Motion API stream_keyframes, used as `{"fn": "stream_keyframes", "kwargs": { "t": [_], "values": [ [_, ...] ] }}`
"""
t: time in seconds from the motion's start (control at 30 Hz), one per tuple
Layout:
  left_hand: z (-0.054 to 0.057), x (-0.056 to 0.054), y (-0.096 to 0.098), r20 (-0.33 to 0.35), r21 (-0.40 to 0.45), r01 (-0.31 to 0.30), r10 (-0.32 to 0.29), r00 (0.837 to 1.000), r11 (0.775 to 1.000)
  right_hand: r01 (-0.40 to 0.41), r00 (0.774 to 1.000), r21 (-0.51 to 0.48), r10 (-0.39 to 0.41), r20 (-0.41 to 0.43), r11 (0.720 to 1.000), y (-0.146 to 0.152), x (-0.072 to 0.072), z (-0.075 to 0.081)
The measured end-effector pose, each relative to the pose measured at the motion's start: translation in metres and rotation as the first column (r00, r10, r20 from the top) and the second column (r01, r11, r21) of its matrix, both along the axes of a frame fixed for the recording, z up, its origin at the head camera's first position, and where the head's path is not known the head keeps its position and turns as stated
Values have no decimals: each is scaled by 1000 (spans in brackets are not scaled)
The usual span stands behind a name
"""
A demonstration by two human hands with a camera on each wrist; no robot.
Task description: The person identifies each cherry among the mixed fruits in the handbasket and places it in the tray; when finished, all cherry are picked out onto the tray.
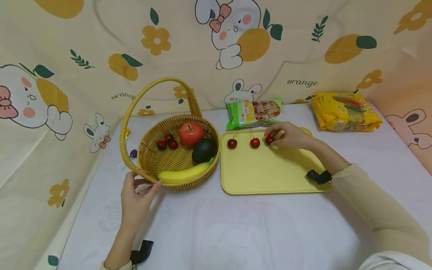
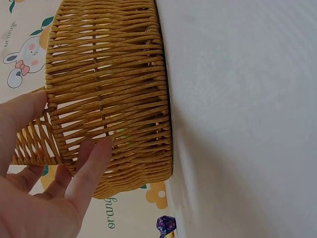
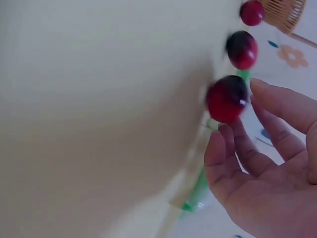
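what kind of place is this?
Looks like a small staged tabletop set, maybe for recording: printed cloth walls in a white table holding a fruit basket and tray.

White table (image 1: 236,228). Directly on it: wicker basket (image 1: 177,159) at ten o'clock, handle raised. Yellow tray (image 1: 266,174), flat, towards two, just beside the basket. Green packet (image 1: 241,115) at twelve, beyond the tray's far edge. Yellow packet (image 1: 347,114) at two, farther out. Small purple item (image 1: 133,153) past nine, near the basket.
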State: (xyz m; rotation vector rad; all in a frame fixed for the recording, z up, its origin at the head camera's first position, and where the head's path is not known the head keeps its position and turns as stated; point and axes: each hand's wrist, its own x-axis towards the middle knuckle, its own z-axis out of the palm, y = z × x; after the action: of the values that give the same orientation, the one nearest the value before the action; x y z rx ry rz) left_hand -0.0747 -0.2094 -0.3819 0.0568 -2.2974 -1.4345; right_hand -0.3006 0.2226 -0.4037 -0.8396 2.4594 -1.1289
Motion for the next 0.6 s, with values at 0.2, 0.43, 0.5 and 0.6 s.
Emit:
{"fn": "stream_keyframes", "kwargs": {
  "t": [0.2, 0.43, 0.5, 0.6],
  "values": [
    [1, 1, 2, -1, 2, 3, -3, 1000, 1000, 74, 992, -61, -80, -101, 995, -7, -5, 28],
    [-14, -4, -7, -18, 31, 15, -15, 1000, 999, -29, 996, -236, 8, -88, 971, -70, -7, 59],
    [-22, -6, -11, -19, 39, 11, -10, 1000, 999, -107, 993, -251, 89, -81, 962, -99, -7, 68],
    [-30, -8, -16, -25, 44, 13, -12, 1000, 999, -230, 973, -282, 224, -52, 931, -148, -6, 81]
  ]
}}
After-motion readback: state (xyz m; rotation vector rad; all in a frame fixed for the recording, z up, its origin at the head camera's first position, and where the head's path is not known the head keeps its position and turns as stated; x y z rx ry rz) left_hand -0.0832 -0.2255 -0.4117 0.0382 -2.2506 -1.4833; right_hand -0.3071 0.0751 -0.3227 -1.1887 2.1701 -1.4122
